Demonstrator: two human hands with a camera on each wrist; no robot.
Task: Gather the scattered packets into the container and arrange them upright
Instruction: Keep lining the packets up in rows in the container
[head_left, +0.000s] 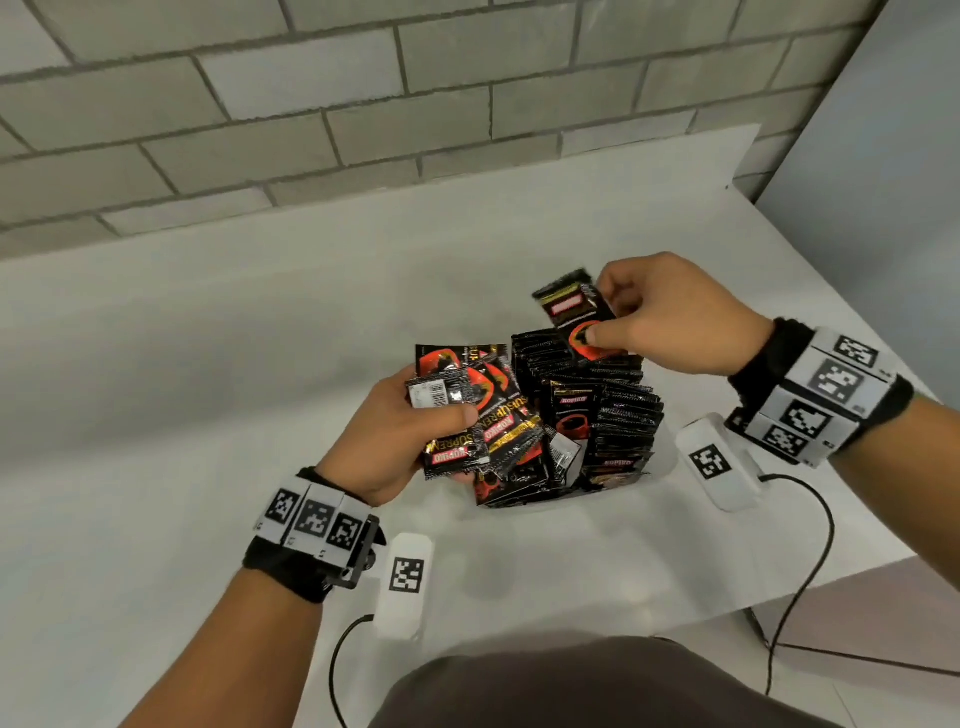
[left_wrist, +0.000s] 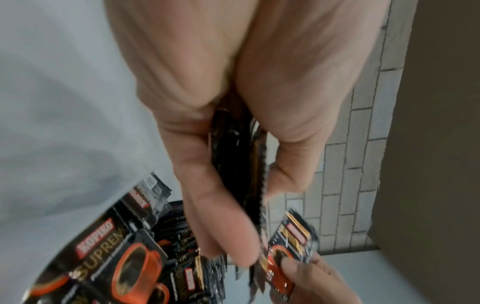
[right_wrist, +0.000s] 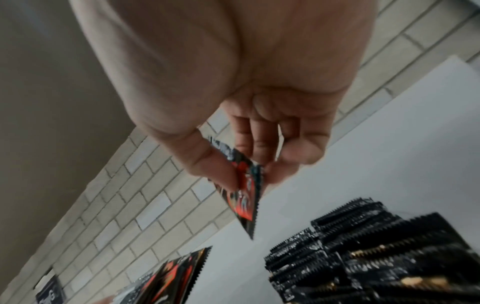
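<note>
Head view: left hand (head_left: 395, 431) grips a fanned bundle of packets (head_left: 467, 415) as a supply, while right hand (head_left: 670, 317) pinches a single packet (head_left: 579, 317) above the upright rows (head_left: 613, 415), probably to slot it in; the container itself is barely discernible.

I see black-and-red coffee packets (head_left: 597, 374) standing upright in rows inside the barely visible container (head_left: 613, 486). A fanned bundle (head_left: 478, 415) sits at 9 o'clock of them; one packet (head_left: 576, 317) is raised at 12 o'clock.
</note>
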